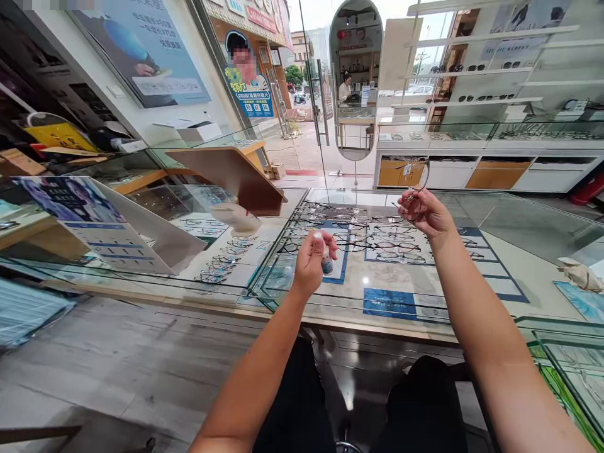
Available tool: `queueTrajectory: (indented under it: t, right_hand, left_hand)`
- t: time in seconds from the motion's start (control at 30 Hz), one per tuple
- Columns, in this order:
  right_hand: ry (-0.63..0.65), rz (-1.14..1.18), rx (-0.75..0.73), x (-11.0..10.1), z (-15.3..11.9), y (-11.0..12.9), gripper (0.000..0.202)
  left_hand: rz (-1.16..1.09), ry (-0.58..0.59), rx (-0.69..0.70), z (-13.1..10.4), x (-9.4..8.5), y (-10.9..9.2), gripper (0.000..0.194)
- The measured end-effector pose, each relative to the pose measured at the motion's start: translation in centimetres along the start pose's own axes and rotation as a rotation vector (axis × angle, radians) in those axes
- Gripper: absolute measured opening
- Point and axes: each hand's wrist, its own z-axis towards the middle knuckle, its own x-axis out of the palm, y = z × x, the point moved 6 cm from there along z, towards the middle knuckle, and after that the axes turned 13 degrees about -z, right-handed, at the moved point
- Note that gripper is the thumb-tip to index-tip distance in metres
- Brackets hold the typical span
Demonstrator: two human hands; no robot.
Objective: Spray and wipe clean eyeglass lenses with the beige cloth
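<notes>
My left hand [311, 258] is closed around a small bottle [326, 262] with a white cap and a blue-and-white label; the thumb lies at the cap. To the right and a bit higher, my right hand [427, 212] pinches a pair of eyeglasses [419, 182]. Its frame is thin and a small white tag hangs near the lens. Both hands are above the glass counter [340, 305]. Under the glass, rows of eyeglass frames [396, 242] lie on blue-edged trays. The fingers hide part of the bottle and of the glasses.
A standing calendar [108, 233] and a brown-backed mirror or board [231, 176] stand left on the counter. A blue card [389, 304] lies near the front edge. Farther off are an oval mirror [356, 82] and white display shelves [500, 104]. A crumpled cloth [580, 274] is at right.
</notes>
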Motion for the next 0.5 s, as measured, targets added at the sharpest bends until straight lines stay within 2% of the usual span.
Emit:
queueTrajectory:
  t: [0.2, 0.33, 0.5]
  right_hand:
    - [0.002, -0.044, 0.030, 0.3, 0.0, -0.3, 0.044]
    - [0.013, -0.080, 0.034, 0.6, 0.0, -0.4, 0.043]
    - [0.042, -0.090, 0.040, 1.0, 0.0, -0.4, 0.043]
  left_hand:
    - [-0.019, -0.012, 0.057, -2.1, 1.0, 3.0, 0.046]
    - [-0.011, -0.040, 0.093, -2.6, 1.4, 3.5, 0.047]
    - [0.094, 0.064, 0.065, -2.7, 2.6, 3.8, 0.051]
